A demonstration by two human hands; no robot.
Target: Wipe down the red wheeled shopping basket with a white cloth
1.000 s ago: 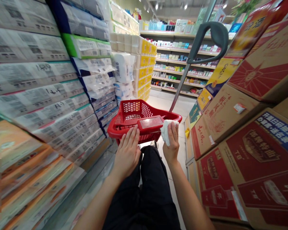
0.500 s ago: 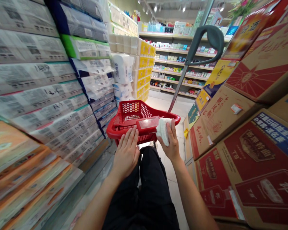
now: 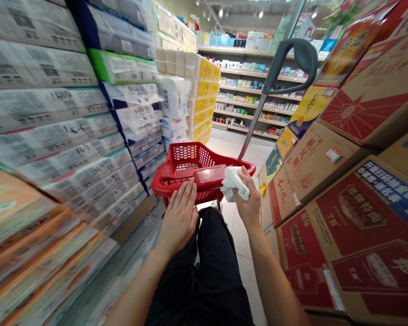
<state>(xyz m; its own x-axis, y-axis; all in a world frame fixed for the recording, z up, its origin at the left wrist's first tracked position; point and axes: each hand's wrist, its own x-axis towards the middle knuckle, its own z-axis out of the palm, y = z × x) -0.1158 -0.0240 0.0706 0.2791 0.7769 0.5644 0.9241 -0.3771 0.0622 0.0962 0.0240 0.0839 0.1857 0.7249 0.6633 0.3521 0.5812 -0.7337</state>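
A red plastic shopping basket [image 3: 182,159] stands on the floor in front of my knees, with a grey pull handle [image 3: 294,56] rising up to the right. My left hand [image 3: 179,216] lies flat with fingers stretched out against the basket's near wall, holding nothing. My right hand [image 3: 249,203] is closed on a crumpled white cloth [image 3: 233,183], which touches the right end of the basket's near rim. My legs in black trousers [image 3: 211,271] are below.
Stacked packs of tissue paper [image 3: 54,136] wall the left side. Red and brown cardboard cartons [image 3: 353,190] are piled on the right. A narrow tiled aisle [image 3: 238,149] runs ahead to shelves of goods [image 3: 258,90] at the back.
My right hand has turned and shifted slightly right, bunching the white cloth at the basket's rim. My left hand and the basket have stayed in place.
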